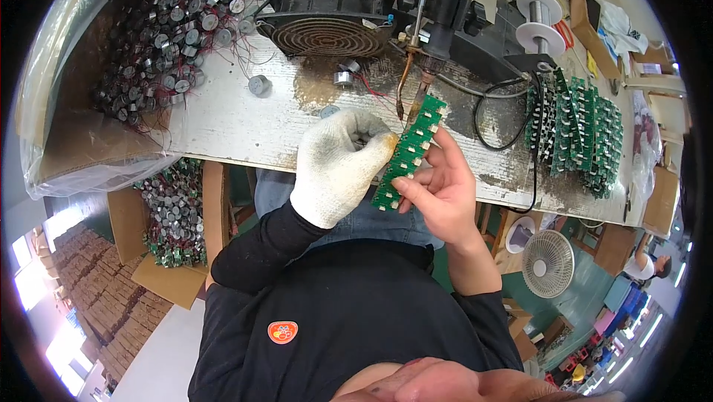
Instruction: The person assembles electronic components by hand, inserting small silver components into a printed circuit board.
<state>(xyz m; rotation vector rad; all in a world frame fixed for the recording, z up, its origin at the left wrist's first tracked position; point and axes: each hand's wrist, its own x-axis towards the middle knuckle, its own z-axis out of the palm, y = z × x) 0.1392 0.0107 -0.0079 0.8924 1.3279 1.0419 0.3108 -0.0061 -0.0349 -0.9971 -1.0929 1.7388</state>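
Note:
My right hand (448, 188), bare, grips the lower part of a long green circuit board (410, 151) with a row of small pale connectors along it. Thumb in front and fingers behind, it keeps the strip slanted over the table's front edge. In a white knit glove, my left hand (336, 164) is closed in a pinch, its stained thumb tip at the board's left edge. Something grey shows between the gloved fingers, mostly hidden. Just above the board are the soldering iron's tip (421, 94) and a thin copper-coloured feed tube (404, 90).
Round silver parts with red wires (178, 31) heap up at left; a few lie loose near the black fan (327, 27). Wire spools (540, 12) stand behind. Stacked green boards (575, 131) and a black cable (479, 116) are at right. A cardboard box (126, 216) sits below left.

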